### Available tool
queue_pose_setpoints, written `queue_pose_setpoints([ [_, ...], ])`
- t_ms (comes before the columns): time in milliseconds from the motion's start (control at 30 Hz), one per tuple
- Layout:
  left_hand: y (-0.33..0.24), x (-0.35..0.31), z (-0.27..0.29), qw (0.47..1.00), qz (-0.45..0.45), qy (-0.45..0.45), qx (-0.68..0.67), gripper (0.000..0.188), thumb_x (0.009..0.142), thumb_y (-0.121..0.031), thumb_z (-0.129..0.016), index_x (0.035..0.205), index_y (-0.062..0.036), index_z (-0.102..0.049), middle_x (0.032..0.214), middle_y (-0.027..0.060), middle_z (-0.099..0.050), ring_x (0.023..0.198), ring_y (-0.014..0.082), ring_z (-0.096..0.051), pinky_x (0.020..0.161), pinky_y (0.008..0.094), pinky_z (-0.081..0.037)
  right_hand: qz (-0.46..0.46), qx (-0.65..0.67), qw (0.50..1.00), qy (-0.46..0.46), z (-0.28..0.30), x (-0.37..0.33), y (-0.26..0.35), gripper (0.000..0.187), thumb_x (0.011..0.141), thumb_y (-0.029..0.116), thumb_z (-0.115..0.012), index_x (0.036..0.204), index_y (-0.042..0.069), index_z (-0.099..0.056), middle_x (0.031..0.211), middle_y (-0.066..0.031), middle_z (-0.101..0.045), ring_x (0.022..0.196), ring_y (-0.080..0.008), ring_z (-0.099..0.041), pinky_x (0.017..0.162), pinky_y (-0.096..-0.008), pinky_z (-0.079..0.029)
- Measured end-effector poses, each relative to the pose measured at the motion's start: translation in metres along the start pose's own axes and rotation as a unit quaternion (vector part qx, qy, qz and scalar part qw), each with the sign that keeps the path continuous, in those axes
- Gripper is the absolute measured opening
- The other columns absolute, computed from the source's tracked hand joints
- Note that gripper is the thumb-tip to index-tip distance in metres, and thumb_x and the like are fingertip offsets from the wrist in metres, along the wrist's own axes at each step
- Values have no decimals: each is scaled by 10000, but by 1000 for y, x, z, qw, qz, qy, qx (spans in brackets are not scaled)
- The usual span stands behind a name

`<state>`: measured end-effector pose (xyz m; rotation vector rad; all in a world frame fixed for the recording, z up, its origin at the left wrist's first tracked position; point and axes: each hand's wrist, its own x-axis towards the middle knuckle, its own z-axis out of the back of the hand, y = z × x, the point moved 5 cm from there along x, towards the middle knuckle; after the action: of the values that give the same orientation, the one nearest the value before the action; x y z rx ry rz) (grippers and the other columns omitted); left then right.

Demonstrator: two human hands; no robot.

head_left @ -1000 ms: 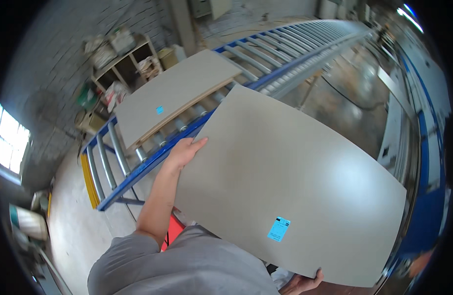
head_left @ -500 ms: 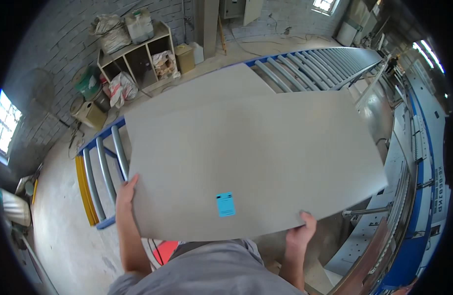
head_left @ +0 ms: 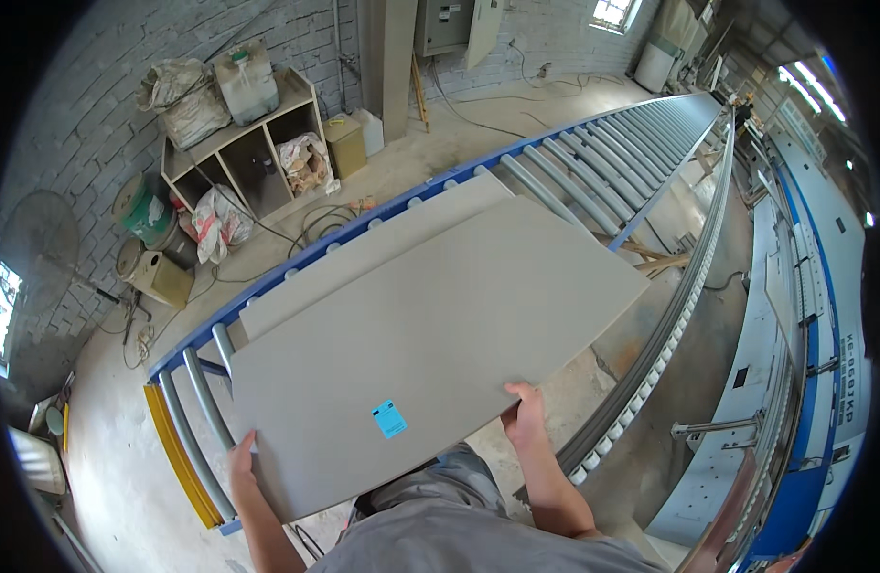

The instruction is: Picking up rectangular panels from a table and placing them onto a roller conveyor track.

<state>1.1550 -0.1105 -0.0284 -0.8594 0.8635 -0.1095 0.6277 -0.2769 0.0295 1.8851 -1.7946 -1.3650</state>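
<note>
- The left hand [head_left: 240, 456] grips the near left corner of a large grey panel [head_left: 430, 334], fingers curled over its edge.
- The right hand [head_left: 526, 416] clasps the near edge of the same panel, farther along toward its right end, thumb on top and fingers hidden beneath.
- The panel stretches away from both hands, up and to the right. Its long axis runs from the left hand's corner toward the far right corner, so most of the board lies beyond and to the right of the hands.
- Both hands sit on the near side; neither reaches the far edge. The right hand is closer to the panel's middle, the left is out at the end.
- A small blue label [head_left: 389, 418] is stuck on the panel's top face, between the two hands and just beyond them.
- Under the held panel, farther from the hands, a second grey panel [head_left: 364, 258] lies flat, partly covered by it.
- Both boards are over a blue roller conveyor [head_left: 593, 143] that runs on in the direction of the panel's long axis, well past its far end.
- Left of the left hand, the conveyor's near end has a yellow rail [head_left: 177, 454].
- Well beyond, by the brick wall, stands a wooden shelf unit [head_left: 244, 143] with sacks and a jug.
</note>
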Motion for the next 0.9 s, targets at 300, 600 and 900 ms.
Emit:
queue_pose_setpoints([
  [300, -20, 78, -31, 996, 48, 16, -79, 525, 804, -307, -713, 1167, 57, -607, 1067, 131, -646, 941, 250, -618, 832, 358, -494, -43, -7, 999, 11, -45, 97, -18, 382, 740, 27, -576, 1119, -8, -543, 1050, -106, -616, 966, -266, -612, 845, -427, -512],
  [600, -37, 122, -69, 1000, 12, -21, -10, 552, 817, -362, -703, 1137, 79, -610, 1073, 168, -648, 939, 267, -623, 832, 367, -492, -105, -11, 994, 38, -63, 160, -30, 379, 748, 16, -573, 1124, -12, -542, 1080, -113, -610, 988, -274, -604, 855, -442, -508],
  [900, -40, 127, -67, 996, -20, -59, 57, 587, 829, -411, -693, 1110, 98, -613, 1078, 200, -649, 937, 282, -627, 831, 376, -490, -110, -1, 993, 29, -46, 177, -42, 389, 750, 50, -606, 1134, 31, -548, 1031, -87, -625, 934, -265, -629, 794, -443, -545],
])
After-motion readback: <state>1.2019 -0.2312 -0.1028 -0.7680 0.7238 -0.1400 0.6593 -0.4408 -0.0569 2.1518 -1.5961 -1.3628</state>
